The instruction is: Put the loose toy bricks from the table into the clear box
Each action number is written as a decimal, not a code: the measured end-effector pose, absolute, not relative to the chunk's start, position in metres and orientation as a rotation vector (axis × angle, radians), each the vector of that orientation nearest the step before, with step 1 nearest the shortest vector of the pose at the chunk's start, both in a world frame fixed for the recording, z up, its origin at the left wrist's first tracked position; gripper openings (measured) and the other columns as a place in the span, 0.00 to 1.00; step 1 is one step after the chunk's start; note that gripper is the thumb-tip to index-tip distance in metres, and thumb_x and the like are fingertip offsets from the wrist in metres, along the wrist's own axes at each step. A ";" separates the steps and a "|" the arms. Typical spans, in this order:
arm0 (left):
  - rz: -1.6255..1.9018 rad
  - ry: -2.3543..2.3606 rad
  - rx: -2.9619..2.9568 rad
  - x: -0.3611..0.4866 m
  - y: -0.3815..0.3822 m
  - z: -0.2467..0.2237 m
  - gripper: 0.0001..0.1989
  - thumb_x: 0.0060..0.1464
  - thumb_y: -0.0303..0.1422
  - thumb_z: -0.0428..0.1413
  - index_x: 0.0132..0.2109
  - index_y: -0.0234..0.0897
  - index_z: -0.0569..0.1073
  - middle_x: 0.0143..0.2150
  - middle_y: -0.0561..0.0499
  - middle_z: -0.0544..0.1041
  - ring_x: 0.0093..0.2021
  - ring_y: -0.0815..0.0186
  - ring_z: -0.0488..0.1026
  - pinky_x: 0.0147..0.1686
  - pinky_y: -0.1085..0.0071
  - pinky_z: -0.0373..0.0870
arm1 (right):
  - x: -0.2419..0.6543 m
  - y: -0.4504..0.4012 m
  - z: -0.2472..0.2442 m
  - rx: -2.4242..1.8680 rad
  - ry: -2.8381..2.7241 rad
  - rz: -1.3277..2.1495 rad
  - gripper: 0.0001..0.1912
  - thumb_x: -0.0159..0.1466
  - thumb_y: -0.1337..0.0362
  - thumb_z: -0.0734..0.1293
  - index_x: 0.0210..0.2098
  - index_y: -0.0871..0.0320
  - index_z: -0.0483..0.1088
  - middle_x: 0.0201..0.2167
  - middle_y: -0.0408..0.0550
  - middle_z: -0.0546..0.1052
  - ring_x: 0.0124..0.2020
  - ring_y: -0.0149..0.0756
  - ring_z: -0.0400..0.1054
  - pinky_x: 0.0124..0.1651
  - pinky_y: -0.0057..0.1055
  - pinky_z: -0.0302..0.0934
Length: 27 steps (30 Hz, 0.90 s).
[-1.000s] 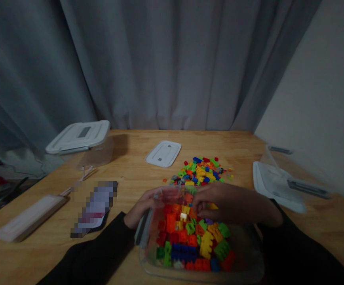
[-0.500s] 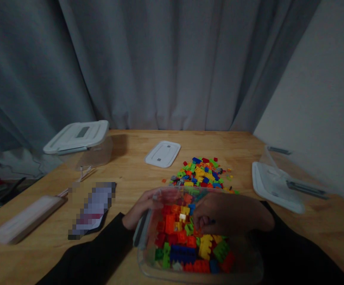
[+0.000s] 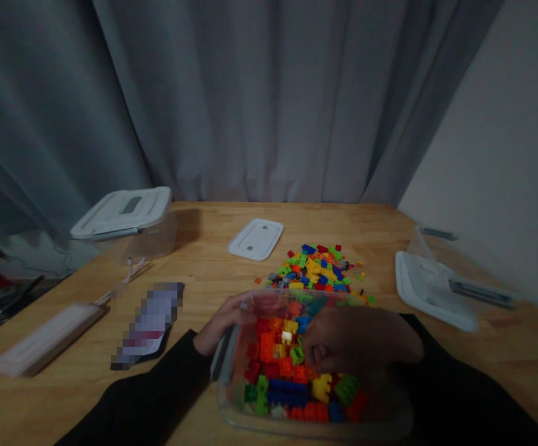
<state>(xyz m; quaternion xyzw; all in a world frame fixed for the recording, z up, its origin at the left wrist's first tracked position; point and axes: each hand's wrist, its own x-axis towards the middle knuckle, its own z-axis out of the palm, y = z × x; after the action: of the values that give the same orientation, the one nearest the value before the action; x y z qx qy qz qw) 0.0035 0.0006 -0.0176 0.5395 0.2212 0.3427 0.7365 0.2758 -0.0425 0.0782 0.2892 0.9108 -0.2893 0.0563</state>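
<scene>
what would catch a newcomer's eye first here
The bright plastic bricks stand out first, packed in a clear tub at the near edge of the wooden table, with a loose pile of more just beyond it. Both hands are at the tub: the left hand on its left side, the right hand over the bricks. A grey curtain fills the background.

The left sleeve (image 3: 148, 390) and the right sleeve (image 3: 464, 387) are long, black and plain, of matte cloth, and both end close around the wrists. Past them, the left hand (image 3: 225, 319) and the right hand (image 3: 356, 341) are bare, the right one dim in shadow.
</scene>
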 end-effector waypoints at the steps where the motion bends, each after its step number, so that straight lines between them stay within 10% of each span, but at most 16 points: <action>1: 0.753 0.494 1.185 0.004 0.000 -0.017 0.30 0.48 0.29 0.59 0.60 0.37 0.77 0.62 0.39 0.78 0.66 0.40 0.69 0.69 0.40 0.52 | 0.276 -0.043 0.077 0.882 2.762 -0.878 0.06 0.64 0.67 0.67 0.38 0.57 0.78 0.35 0.44 0.82 0.34 0.31 0.75 0.33 0.25 0.60; 27: 0.762 0.466 1.180 0.005 0.000 -0.017 0.30 0.49 0.28 0.58 0.61 0.34 0.76 0.63 0.37 0.76 0.67 0.41 0.68 0.70 0.41 0.52 | 0.295 -0.034 0.114 1.005 2.815 -0.959 0.14 0.69 0.57 0.67 0.50 0.55 0.79 0.41 0.47 0.83 0.40 0.35 0.76 0.40 0.28 0.65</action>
<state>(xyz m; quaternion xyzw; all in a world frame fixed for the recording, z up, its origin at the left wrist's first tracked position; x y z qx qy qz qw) 0.0047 -0.0005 -0.0174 0.5378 0.2122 0.3470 0.7385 0.2953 -0.0336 0.1136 0.3202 0.8968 -0.3053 0.0011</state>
